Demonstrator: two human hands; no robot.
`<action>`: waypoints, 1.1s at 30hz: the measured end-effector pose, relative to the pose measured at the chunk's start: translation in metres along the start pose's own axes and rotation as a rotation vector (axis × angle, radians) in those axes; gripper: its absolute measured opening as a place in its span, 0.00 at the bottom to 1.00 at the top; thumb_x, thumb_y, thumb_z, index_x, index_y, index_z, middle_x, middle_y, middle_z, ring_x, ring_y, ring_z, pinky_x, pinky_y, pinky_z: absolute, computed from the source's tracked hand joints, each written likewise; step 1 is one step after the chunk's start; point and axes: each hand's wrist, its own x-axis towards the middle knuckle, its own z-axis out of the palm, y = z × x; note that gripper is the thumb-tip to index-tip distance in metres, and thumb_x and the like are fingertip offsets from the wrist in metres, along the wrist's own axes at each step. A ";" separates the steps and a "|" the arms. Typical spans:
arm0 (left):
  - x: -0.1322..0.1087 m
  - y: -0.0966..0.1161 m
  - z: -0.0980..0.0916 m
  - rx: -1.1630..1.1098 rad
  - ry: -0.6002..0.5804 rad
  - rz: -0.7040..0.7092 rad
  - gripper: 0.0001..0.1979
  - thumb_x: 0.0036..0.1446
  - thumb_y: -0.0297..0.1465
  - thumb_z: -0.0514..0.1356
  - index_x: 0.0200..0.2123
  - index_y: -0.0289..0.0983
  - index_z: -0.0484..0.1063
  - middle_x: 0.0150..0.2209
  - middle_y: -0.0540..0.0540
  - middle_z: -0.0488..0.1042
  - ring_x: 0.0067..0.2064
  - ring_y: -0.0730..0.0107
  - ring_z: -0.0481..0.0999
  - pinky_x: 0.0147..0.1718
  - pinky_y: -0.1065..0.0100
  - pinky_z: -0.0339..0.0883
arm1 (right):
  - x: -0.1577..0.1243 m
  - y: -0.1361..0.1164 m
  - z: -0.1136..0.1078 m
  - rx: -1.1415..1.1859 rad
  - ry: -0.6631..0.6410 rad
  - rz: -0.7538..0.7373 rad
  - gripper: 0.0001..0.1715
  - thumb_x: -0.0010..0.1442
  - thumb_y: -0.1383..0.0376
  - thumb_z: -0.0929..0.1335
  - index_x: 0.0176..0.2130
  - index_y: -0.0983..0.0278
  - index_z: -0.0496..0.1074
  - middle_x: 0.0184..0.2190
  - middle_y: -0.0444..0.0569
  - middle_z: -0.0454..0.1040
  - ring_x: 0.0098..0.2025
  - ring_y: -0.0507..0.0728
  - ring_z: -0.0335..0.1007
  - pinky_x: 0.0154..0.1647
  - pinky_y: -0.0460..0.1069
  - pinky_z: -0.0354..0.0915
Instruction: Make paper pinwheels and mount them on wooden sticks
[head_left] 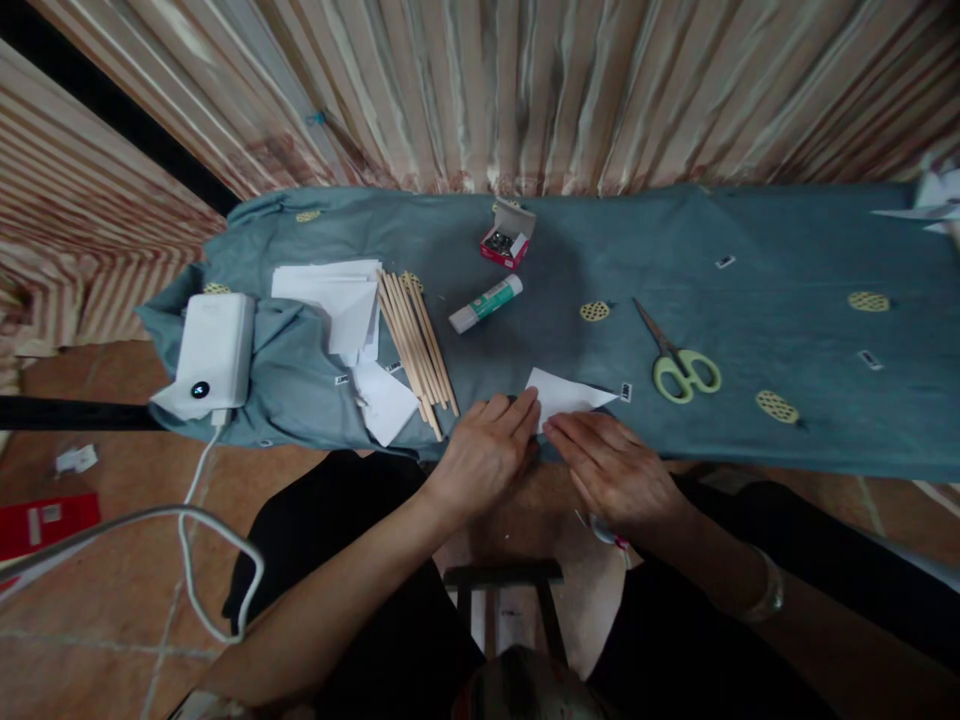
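Observation:
Near the front edge of the cloth lies a piece of white paper point(564, 394) with a pointed right corner. My left hand point(489, 445) presses on its left side, fingers closed together at the edge. From the right, my right hand point(619, 460) has its fingertips on the paper's lower edge, thumb hidden underneath. Beyond the hands lies a glue stick point(486, 304) with a green label. Green-handled scissors point(677, 368) rest to the right, blades pointing away. Left of my left hand is a bundle of thin wooden sticks point(417, 345).
A small red box point(507, 236) of metal pieces stands open at the back. White paper sheets point(337, 300) and a cut scrap point(385, 402) lie left. A white power bank point(215, 352) with a cable point(196, 480) sits at the left end. Striped curtains point(525, 100) hang behind.

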 end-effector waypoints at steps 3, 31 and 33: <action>-0.001 0.000 0.001 0.019 -0.022 -0.007 0.20 0.67 0.32 0.54 0.57 0.28 0.67 0.63 0.35 0.66 0.48 0.57 0.71 0.41 0.58 0.67 | -0.013 0.013 -0.004 -0.048 0.006 0.063 0.18 0.63 0.75 0.63 0.50 0.74 0.74 0.48 0.62 0.78 0.50 0.64 0.72 0.51 0.58 0.70; -0.058 -0.003 0.017 0.133 0.047 -0.044 0.24 0.66 0.24 0.51 0.64 0.41 0.63 0.66 0.43 0.64 0.58 0.56 0.67 0.47 0.59 0.62 | -0.017 0.033 -0.013 0.131 0.007 0.422 0.19 0.66 0.63 0.63 0.53 0.68 0.73 0.48 0.60 0.78 0.52 0.67 0.74 0.55 0.64 0.69; -0.057 -0.003 0.017 0.126 0.040 -0.045 0.25 0.65 0.24 0.52 0.64 0.41 0.62 0.66 0.42 0.63 0.58 0.55 0.67 0.48 0.59 0.62 | -0.011 0.037 -0.017 0.203 -0.001 0.539 0.20 0.66 0.59 0.64 0.52 0.66 0.73 0.45 0.58 0.79 0.48 0.65 0.76 0.51 0.61 0.71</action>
